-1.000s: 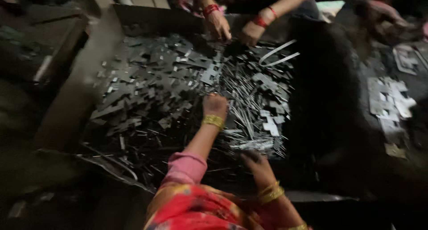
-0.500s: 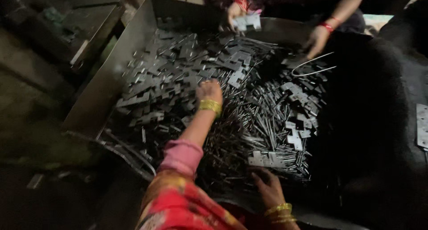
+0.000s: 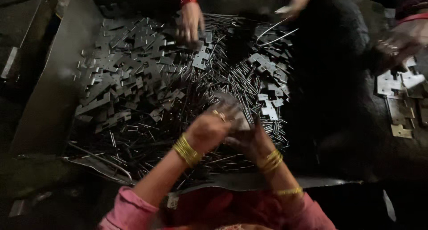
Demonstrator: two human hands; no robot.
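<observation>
Two hands of ours are meeting over the near edge of the metal tray (image 3: 49, 100), just above the heap of thin metal pins (image 3: 223, 85). Our left hand (image 3: 209, 127), with gold bangles at the wrist and a ring on one finger, is curling closed around something small and pale – it is blurred, and we cannot tell what it is. Our right hand (image 3: 249, 141), also bangled, is cupping up against the left, fingers bent; we cannot tell whether it is gripping anything.

Beyond the pins, toward the far left of the tray, flat grey hinge plates (image 3: 129, 74) are lying piled and overlapping. More plates are sitting scattered at the right edge of the pin heap. At the far side of the tray, another person's hand (image 3: 189, 22), with a red bangle at the wrist, is pressing down among the plates. A second hand of that person (image 3: 296, 0) is hovering further right, blurred, just above a loop of bent wire (image 3: 274, 29). Well to the right of the tray, a third person's hand (image 3: 394, 45) is resting near a small stack of paler plates (image 3: 399, 96) on a dark surface.
</observation>
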